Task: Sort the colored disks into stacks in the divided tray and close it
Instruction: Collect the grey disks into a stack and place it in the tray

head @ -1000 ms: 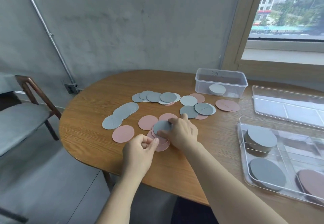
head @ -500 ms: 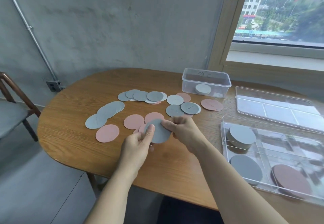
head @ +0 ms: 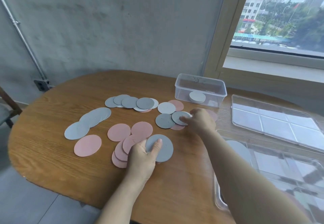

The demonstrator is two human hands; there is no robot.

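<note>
Fingers of the left hand pinched a grey disk; the right hand reached a second grey disk, its grip blurred; sliding it free before lifting seemed wiser

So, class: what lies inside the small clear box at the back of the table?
White disks sit inside the clear box, near its front wall; their number is hidden by stacking.

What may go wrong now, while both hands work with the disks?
The right hand touches a grey disk that lies over a pink disk. It may lift both and mix the colours. The left hand holds the near disk by one edge only, so that disk may slip and fall.
</note>
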